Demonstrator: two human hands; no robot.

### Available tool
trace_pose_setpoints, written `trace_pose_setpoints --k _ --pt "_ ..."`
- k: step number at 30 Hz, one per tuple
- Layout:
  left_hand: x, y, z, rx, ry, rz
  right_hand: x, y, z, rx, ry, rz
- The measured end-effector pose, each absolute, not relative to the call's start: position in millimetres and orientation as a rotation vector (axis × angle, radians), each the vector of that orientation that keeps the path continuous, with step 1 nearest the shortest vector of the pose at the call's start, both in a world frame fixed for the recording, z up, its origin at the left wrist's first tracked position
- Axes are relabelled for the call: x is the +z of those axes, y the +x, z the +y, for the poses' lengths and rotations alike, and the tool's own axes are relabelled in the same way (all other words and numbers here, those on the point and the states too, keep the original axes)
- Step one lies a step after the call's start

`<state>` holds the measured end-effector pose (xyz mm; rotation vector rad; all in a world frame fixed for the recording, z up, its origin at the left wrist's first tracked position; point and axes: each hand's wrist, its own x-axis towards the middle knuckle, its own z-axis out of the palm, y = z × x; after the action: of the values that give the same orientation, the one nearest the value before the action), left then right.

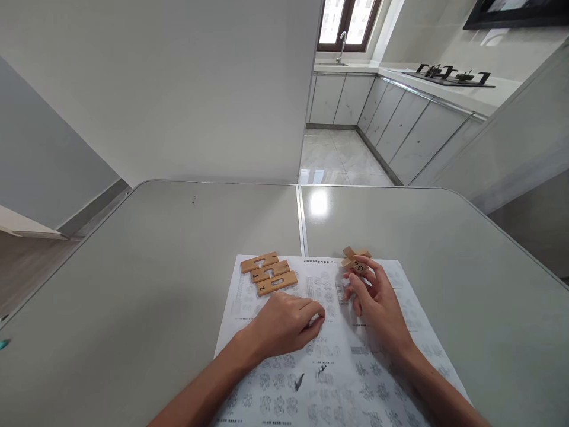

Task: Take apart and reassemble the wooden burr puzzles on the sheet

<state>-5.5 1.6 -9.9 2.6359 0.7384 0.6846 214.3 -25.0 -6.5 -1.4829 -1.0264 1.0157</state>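
My right hand (372, 296) pinches a small wooden puzzle piece (359, 268) with a dark mark on its face, between thumb and fingers. Crossed against it are more wooden pieces (349, 252), partly hidden by my fingers. On the printed sheet (329, 350) lies my left hand (288, 323), its fingers curled in and nothing visible in them. Just beyond it sit three flat wooden puzzle pieces with cut-out slots, side by side: one marked 2 (267, 288), a middle one (258, 276) and a far one (249, 265).
The grey table (133, 296) has a pale seam (301, 219) running away from me. Small puzzle diagrams cover the sheet. A teal object (3, 344) shows at the left edge. Beyond the table are a wall (200, 89) and a kitchen with white cabinets (409, 124) and a stove (448, 76).
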Motion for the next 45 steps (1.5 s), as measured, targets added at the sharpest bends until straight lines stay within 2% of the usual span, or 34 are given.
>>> trace_pose_setpoints --k 7,18,31,35,41,45 --pt "-7.0 -5.9 2.2 0.715 2.537 0.793 -11.2 215.7 -28.9 1.027 -1.477 -1.107" --pt "-6.8 -8.5 3.8 0.782 1.976 1.007 -5.6 213.3 -35.1 1.396 -1.137 -1.219" --pt "11.9 -9.9 7.5 0.601 1.668 0.849 -7.7 213.7 -40.7 1.63 -0.874 -1.313" --pt "9.4 -9.5 7.6 0.601 1.542 0.887 -3.0 209.9 -41.9 1.543 -0.952 -1.325" --pt "14.9 -7.5 6.8 0.609 1.354 0.892 -5.8 208.0 -42.5 1.179 -1.206 -1.504" --pt "16.6 -6.4 6.9 0.616 1.349 0.888 -7.7 208.3 -44.0 0.998 -1.191 -1.636"
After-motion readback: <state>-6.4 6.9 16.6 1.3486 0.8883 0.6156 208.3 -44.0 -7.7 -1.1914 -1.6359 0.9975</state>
